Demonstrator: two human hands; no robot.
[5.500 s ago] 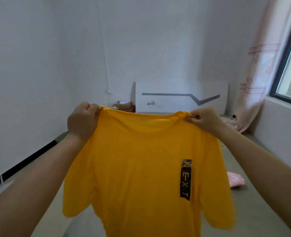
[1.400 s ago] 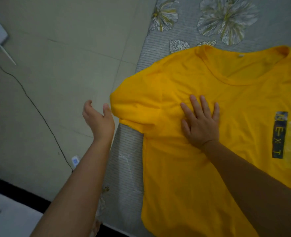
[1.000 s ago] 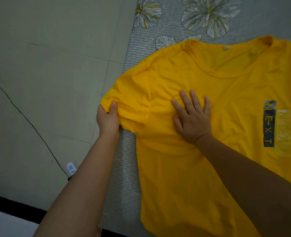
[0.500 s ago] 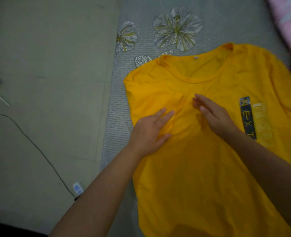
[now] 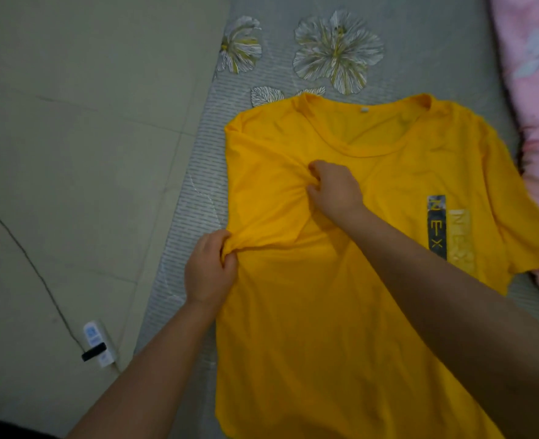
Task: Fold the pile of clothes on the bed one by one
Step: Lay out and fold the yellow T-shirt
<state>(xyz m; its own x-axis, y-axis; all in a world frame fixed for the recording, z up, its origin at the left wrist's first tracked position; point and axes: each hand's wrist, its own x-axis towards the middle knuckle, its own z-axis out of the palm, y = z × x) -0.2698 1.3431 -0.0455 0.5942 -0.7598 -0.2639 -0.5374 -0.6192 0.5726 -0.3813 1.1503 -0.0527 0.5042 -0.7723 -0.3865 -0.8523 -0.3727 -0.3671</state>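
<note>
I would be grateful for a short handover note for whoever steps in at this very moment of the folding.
Left hand: pinches the yellow T-shirt at its left edge, where the sleeve is folded in.
Right hand: grips a bunch of fabric on the chest, just below the neckline.
Things: the shirt lies front up on the bed, printed label up. A pink garment lies beside it at the right.
Done: shirt laid flat, left sleeve tucked in.
Left: right sleeve still spread out, then fold the body; the pink garment looks unfolded.
</note>
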